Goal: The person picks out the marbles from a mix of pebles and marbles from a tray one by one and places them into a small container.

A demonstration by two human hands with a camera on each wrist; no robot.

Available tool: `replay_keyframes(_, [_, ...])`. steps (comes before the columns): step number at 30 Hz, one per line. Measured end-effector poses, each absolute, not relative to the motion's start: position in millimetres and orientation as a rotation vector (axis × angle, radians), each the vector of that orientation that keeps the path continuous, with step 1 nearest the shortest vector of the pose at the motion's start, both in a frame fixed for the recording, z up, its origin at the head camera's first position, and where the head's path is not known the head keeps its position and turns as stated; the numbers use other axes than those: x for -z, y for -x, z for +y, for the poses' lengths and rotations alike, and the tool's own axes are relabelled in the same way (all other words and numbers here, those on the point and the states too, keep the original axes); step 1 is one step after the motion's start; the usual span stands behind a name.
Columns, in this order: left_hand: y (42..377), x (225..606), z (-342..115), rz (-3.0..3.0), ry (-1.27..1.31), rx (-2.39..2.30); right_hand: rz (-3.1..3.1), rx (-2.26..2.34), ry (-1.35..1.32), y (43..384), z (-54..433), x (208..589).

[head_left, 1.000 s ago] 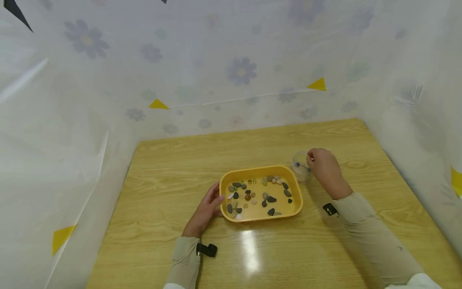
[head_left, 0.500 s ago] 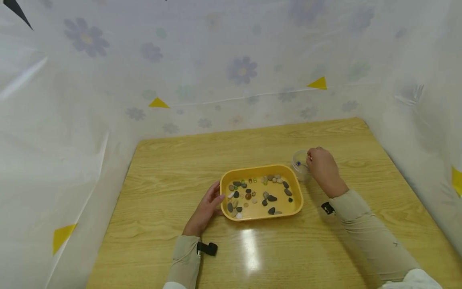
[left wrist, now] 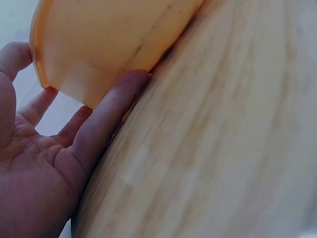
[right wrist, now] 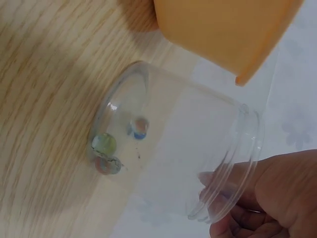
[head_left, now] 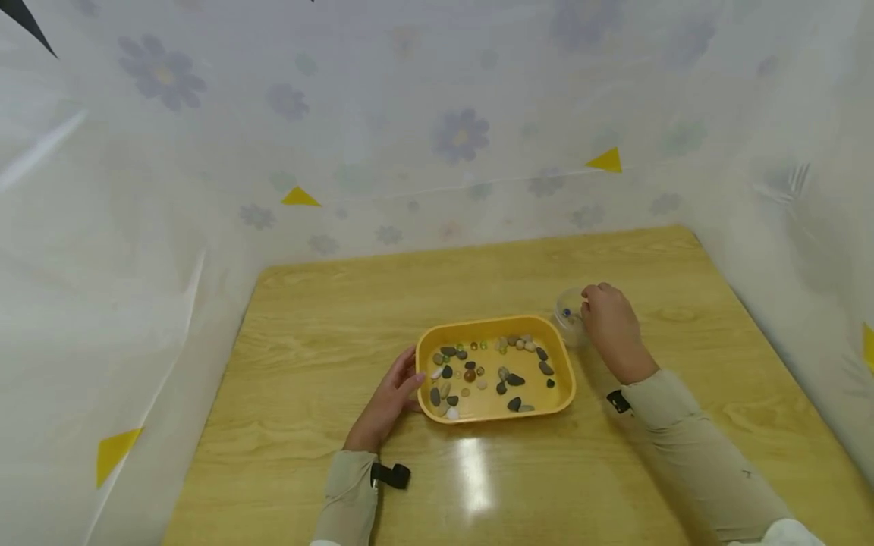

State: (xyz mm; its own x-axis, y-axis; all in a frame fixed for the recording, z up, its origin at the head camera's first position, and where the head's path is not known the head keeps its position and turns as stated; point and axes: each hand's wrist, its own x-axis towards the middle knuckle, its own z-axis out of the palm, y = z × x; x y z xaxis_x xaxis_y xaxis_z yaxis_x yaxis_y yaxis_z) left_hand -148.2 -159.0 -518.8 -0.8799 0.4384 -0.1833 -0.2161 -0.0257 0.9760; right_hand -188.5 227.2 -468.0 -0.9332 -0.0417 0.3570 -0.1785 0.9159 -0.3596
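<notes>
A yellow plastic tray (head_left: pixel 493 413) lies on the table with pebbles (head_left: pixel 515 379) and small glass pieces spread over its floor. My left hand (head_left: pixel 392 394) grips its left end, thumb over the rim and fingers against the outer wall, as the left wrist view (left wrist: pixel 44 148) shows. Behind the tray's right corner stands a clear plastic jar (right wrist: pixel 183 134), lidless. Inside it, at the bottom, are a blue marble (right wrist: pixel 139 128), a yellow-green marble (right wrist: pixel 104 144) and a reddish one (right wrist: pixel 108 165). My right hand (head_left: pixel 611 330) pinches the jar's rim with curled fingers.
The wooden table (head_left: pixel 328 334) reaches to a flower-patterned white sheet (head_left: pixel 389 129) at the back and sides. Yellow tape pieces (head_left: pixel 300 197) stick to the sheet. The jar and tray stand close together.
My right hand stays at the jar's rim, with only slight finger movement. A second blue spot seen in the jar a second ago no longer shows. The left hand and tray hold still.
</notes>
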Motion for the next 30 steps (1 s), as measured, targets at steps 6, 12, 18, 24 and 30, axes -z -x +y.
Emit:
replay_keyframes(6, [151, 516, -159, 1.824, -0.212, -1.954, -2.734, -0.587, -0.141, 185, 226, 460])
replay_keyframes(12, [154, 517, -159, 1.822, -0.209, -1.958, -2.742, -0.618, -0.147, 185, 226, 455])
replay_keyframes(18, [156, 520, -160, 1.825, -0.228, -1.966, -2.761, -0.665, -0.186, 182, 217, 450])
replay_keyframes(24, [157, 521, -161, 1.841, -0.229, -1.950, -2.777, -0.679, -0.193, 177, 210, 446])
replay_keyframes(30, [157, 519, -160, 1.848, -0.201, -1.937, -2.743, -0.688, -0.244, 172, 204, 448])
